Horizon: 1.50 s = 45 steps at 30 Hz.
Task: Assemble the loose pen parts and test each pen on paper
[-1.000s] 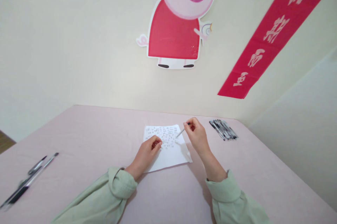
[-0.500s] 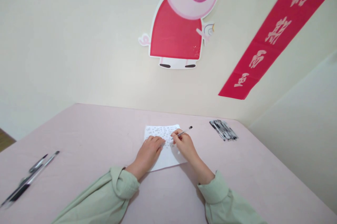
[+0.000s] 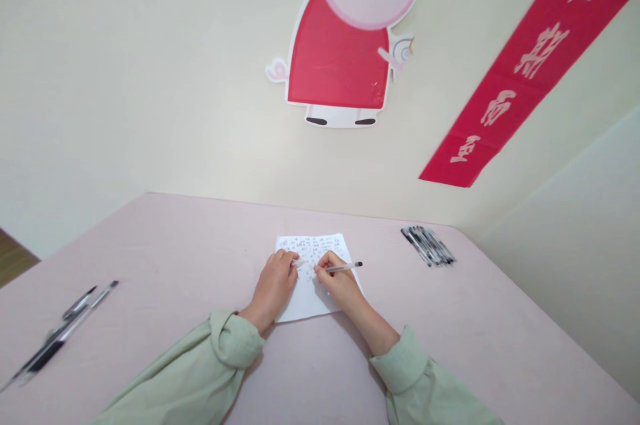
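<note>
A white sheet of paper (image 3: 305, 302) covered with small handwritten marks lies on the pink table (image 3: 175, 258). My left hand (image 3: 274, 285) rests on the sheet's left part with its fingers curled, pressing it down. My right hand (image 3: 339, 282) is closed on a pen (image 3: 347, 268), whose tip touches the paper near the middle while its barrel points to the right. Both hands sit close together over the sheet, and both arms wear pale green sleeves.
Several black pens (image 3: 428, 246) lie bunched at the table's far right. A few more pens (image 3: 60, 333) lie near the left edge. A cartoon pig cut-out (image 3: 345, 45) and a red banner (image 3: 520, 65) hang on the wall behind the table.
My right hand has come down and leftward from the sheet's right edge onto its middle, bringing the pen tip to the paper. My left hand stayed on the sheet, shifting slightly.
</note>
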Each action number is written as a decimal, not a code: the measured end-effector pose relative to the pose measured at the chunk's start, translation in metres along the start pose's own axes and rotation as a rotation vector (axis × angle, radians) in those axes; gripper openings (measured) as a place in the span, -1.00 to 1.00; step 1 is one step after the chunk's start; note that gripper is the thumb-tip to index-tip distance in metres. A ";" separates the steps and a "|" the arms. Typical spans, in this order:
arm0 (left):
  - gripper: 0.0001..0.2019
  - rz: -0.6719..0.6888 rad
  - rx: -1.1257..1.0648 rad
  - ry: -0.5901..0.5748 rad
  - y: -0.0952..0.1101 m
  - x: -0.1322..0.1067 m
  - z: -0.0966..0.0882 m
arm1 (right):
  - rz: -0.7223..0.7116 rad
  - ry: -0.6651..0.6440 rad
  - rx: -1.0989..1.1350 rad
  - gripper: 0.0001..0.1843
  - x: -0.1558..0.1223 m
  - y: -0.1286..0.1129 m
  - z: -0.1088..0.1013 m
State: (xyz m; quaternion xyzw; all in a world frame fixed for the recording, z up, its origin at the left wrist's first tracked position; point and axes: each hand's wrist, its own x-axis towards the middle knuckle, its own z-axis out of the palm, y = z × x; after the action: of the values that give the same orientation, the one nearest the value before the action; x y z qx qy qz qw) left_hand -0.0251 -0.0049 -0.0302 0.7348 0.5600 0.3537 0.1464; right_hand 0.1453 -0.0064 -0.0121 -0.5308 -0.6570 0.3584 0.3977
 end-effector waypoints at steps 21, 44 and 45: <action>-0.94 -0.029 -0.064 -0.004 0.005 0.001 -0.005 | -0.004 -0.004 0.082 -0.88 0.002 0.004 0.003; -0.92 -0.063 -0.083 -0.020 0.004 0.001 -0.004 | -0.020 -0.055 -0.065 -0.89 -0.015 -0.018 0.011; -0.92 -0.064 -0.083 -0.019 0.004 0.001 -0.005 | -0.019 -0.057 -0.080 -0.89 -0.016 -0.019 0.011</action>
State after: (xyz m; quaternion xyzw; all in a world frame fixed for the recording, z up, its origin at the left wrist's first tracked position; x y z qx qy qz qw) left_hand -0.0251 -0.0065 -0.0239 0.7131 0.5667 0.3648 0.1931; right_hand 0.1294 -0.0259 -0.0023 -0.5295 -0.6870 0.3430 0.3606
